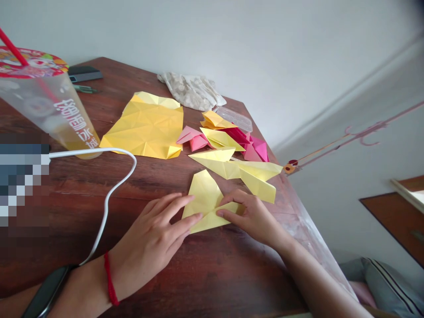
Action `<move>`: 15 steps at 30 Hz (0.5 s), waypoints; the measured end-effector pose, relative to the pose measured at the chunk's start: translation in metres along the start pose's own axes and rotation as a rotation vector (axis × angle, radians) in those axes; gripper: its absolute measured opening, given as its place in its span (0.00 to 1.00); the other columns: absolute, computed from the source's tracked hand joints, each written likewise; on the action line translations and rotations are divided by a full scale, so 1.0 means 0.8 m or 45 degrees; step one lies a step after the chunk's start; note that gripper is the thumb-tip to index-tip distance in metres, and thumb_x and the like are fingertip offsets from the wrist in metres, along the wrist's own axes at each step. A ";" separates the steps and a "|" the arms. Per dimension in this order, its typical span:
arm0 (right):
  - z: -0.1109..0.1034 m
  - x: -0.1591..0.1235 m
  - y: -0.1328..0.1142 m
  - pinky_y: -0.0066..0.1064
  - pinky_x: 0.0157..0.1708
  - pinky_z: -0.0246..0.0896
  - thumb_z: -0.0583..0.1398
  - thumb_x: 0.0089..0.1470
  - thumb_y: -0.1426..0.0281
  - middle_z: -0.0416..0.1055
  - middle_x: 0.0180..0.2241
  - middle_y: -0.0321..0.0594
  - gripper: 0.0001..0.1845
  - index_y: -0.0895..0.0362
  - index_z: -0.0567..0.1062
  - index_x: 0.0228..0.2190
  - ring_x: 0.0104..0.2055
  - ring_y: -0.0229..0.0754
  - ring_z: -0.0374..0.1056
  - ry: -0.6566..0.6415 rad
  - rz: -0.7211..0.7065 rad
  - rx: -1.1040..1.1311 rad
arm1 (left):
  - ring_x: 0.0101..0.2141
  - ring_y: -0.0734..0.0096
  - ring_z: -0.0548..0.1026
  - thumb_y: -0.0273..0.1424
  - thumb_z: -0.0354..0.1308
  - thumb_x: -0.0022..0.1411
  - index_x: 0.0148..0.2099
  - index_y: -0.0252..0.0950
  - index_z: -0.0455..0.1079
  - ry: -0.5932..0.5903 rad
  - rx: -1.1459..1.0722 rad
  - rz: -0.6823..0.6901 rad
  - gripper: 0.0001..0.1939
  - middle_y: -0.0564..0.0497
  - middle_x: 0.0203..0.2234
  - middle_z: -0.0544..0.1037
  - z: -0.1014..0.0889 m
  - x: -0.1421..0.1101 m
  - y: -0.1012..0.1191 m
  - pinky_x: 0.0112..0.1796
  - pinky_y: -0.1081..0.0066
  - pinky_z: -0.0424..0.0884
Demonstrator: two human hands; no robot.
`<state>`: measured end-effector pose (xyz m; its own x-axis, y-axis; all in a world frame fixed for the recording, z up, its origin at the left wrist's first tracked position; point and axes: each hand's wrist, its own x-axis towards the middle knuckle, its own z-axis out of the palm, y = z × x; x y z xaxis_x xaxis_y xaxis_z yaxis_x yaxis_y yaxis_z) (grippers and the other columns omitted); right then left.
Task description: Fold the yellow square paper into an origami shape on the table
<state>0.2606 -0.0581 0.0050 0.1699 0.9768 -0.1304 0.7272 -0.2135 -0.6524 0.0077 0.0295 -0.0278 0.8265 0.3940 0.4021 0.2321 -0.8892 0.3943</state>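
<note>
A pale yellow sheet of origami paper (205, 194), partly folded, lies on the table in front of me. My left hand (162, 225) rests on its left side, fingers stretched out and apart, holding it down. On the right, my right hand (251, 214) pinches a folded flap of the same sheet between thumb and fingers. Just beyond it sits a folded pale yellow paper piece (228, 165) with spread points. Behind that is a cluster of folded pieces, among them a pink one (195, 138), a magenta one (256, 148) and an orange-yellow one (217, 119).
Creased yellow sheets (149, 128) lie at the back left. A plastic drink cup (49, 106) with a red straw stands at the far left, near a white cable (106, 198). A patterned cloth pouch (192, 90) and a clear plastic box (235, 118) are at the back.
</note>
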 end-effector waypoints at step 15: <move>0.000 0.002 0.009 0.35 0.37 0.61 0.66 0.58 0.63 0.78 0.38 0.38 0.08 0.51 0.80 0.39 0.35 0.44 0.70 -0.038 0.065 -0.129 | 0.61 0.58 0.70 0.36 0.49 0.76 0.64 0.37 0.69 -0.132 0.224 0.284 0.20 0.52 0.63 0.72 0.001 -0.005 0.004 0.61 0.57 0.57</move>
<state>0.2662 -0.0583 0.0004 0.1897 0.9643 -0.1849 0.7820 -0.2623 -0.5654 0.0055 0.0249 -0.0289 0.9129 0.1667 0.3727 0.1167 -0.9813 0.1531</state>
